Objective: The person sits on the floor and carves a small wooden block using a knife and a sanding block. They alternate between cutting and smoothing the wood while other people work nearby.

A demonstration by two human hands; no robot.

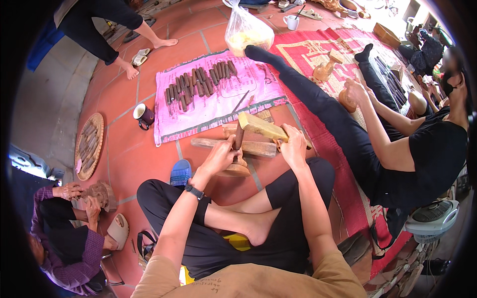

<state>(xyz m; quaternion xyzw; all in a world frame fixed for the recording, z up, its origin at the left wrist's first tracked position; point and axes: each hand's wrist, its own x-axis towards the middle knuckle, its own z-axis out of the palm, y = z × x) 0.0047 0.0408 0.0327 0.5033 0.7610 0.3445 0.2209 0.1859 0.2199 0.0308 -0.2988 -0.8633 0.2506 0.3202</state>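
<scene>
In front of my crossed legs, my left hand [222, 155] is closed around the dark wooden handle of a chisel [239, 137], held nearly upright. Below it a carved light-brown wood piece [234, 171] rests low by the floor; the chisel's tip is hidden behind my fingers. My right hand [294, 145] grips a pale yellow wooden mallet [262, 126]. The mallet's far end lies at the top of the chisel handle; whether they touch I cannot tell. Just beyond the carving, worn wooden bars [261, 148] lie across the tiles.
Ahead, a pink cloth [169, 121] bears rows of chisels [198, 82]. A dark mug [144, 115], blue slipper [181, 172] and woven tray [101, 149] are leftward. To my right a person in black [422, 149] sits on a red mat [318, 44], one leg stretched forward; another person carves at left.
</scene>
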